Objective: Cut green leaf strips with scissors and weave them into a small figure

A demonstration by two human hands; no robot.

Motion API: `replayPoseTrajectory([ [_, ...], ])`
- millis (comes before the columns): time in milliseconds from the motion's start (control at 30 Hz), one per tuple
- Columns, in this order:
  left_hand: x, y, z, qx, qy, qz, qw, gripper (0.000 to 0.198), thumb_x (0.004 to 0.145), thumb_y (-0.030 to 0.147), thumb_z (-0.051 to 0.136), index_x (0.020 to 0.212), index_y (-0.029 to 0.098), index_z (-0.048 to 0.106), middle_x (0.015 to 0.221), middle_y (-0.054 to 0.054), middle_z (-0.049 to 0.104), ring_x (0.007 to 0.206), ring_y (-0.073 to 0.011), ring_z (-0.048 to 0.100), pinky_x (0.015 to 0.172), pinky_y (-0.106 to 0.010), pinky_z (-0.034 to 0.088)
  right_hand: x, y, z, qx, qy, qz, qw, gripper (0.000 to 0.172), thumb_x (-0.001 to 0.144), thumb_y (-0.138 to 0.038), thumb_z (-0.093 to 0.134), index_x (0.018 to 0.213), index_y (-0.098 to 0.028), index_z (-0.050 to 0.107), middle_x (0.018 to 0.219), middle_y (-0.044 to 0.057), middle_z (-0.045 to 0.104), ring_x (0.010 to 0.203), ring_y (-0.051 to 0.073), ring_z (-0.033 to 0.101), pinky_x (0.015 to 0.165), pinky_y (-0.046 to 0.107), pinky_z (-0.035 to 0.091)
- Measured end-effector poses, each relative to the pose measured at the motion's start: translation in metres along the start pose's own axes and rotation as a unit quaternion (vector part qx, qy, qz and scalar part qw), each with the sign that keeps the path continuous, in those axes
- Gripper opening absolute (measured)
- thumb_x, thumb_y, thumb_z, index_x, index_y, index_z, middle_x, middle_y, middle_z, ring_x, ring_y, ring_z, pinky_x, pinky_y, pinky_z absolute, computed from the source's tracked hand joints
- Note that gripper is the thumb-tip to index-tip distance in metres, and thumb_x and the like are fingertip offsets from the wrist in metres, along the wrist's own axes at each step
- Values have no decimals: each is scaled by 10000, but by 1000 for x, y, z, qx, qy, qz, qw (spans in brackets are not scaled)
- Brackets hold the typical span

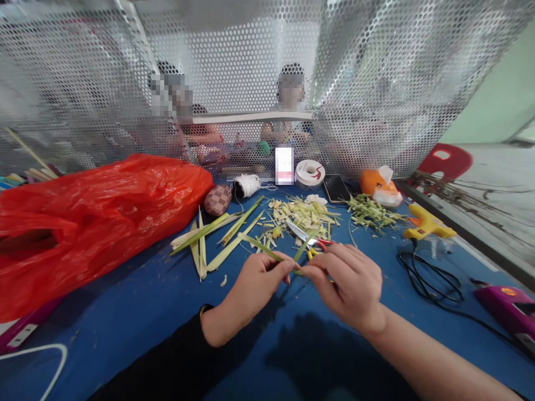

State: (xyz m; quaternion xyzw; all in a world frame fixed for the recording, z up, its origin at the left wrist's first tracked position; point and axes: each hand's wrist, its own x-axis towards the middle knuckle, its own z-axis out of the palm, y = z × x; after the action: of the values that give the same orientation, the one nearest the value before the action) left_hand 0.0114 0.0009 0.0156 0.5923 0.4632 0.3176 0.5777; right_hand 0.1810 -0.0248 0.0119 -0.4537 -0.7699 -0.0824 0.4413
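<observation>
My left hand (261, 281) pinches a thin green leaf strip (261, 245) between thumb and fingers; one end sticks out to the upper left, and another piece rises to the upper right. Close beside it, my right hand (349, 278) is closed with its fingertips on the same strip. Just beyond the hands lie scissors (297, 230) with red handles, and something yellow next to them, partly hidden by the right hand. A pile of pale leaf scraps (303, 214) spreads behind the scissors. Longer cut leaves (200, 239) lie crossed to the left.
A red plastic bag (125, 223) covers the left side. At the back stand white thread (247, 185), a ribbon roll (310, 173), a phone (336, 189) and a tissue pack (380, 186). A yellow glue gun (428, 221) with a black cord lies right. People sit behind the perforated metal screen (246, 61).
</observation>
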Motion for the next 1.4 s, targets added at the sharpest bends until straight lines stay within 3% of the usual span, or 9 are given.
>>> replayPoseTrajectory([
  [100,-3,-4,3,99,-39,53,993,199,757,218,535,584,160,613,587,11,559,576,-125,482,566,-245,344,2,-6,1,-6,-19,-61,998,129,871,-270,639,960,-186,681,875,75,703,856,232,611,808,373,378],
  [267,-7,-9,7,172,-72,48,981,253,764,235,491,524,175,548,507,32,477,538,-128,472,543,-250,315,2,-6,14,240,-133,104,956,135,885,-164,589,763,-203,632,745,-2,648,715,149,601,694,293,427],
  [467,-10,1,9,130,-123,21,984,324,767,366,513,507,175,538,508,2,515,545,-141,472,545,-254,336,-3,-8,15,294,-75,163,939,166,841,-110,592,703,-202,608,691,-15,619,670,136,577,654,271,428],
  [700,-11,-4,9,121,-153,6,981,234,716,261,523,494,187,514,518,4,535,568,-156,525,578,-265,378,-7,-16,15,286,-64,135,946,186,857,-94,572,724,-210,632,693,-16,636,674,137,594,676,287,428],
  [933,-8,-11,13,62,-138,-20,988,248,734,255,538,498,177,528,480,16,504,492,-121,465,513,-252,330,-7,-11,18,229,-53,94,967,151,885,-134,560,804,-217,656,769,6,668,750,162,609,734,314,441],
  [1067,-1,-12,7,-99,-69,-92,988,304,773,429,617,711,141,695,553,14,552,459,-79,433,460,-214,273,-3,1,11,158,55,149,975,74,879,-238,595,907,-206,657,892,45,665,868,200,594,777,330,437],
  [1133,2,-10,1,-145,-49,-91,984,373,792,485,620,813,129,733,595,4,573,477,-70,447,462,-199,279,1,6,10,173,76,227,955,182,897,-304,563,762,-198,625,730,16,613,711,170,555,662,295,420],
  [1233,4,-7,-3,-181,-41,-76,980,416,825,505,587,852,118,738,610,-6,583,484,-68,461,459,-191,299,7,9,13,255,-13,336,907,345,886,-421,545,636,-187,592,608,-2,553,606,145,497,576,271,374],
  [1400,2,-11,1,-176,-44,-107,978,381,795,490,627,696,126,682,567,-3,588,450,-64,462,444,-189,305,5,6,22,457,-148,421,769,345,739,-486,697,647,-160,630,607,-2,586,593,133,518,587,265,394],
])
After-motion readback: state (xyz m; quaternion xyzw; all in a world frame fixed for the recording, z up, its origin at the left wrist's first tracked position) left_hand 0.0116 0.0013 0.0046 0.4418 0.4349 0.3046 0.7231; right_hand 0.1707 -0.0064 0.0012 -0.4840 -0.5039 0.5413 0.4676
